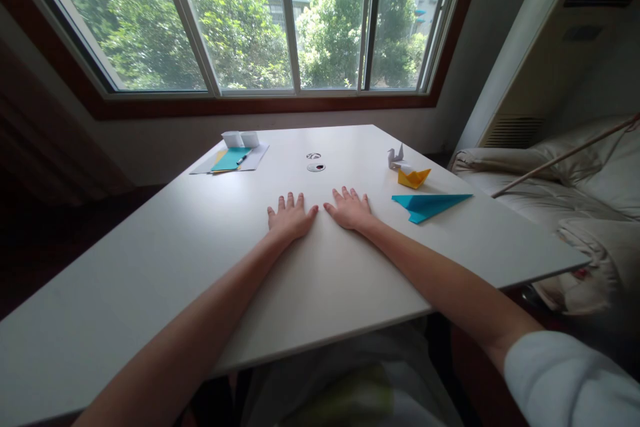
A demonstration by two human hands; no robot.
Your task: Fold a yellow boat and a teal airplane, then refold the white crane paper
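Resting flat, empty, fingers spread, left hand (290, 219) and right hand (350, 209) lie mid-counter (150, 267); nearest thing, blue plane (427, 205), sits toward right edge, so keep palms level, clear of it.

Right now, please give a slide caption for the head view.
Both hands flat on white table, near blue paper plane.

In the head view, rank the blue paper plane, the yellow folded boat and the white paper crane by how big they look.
1. blue paper plane, clearly the largest.
2. yellow folded boat.
3. white paper crane, slightly smaller than the boat, but it sits farther from the camera, so these two are unsure.
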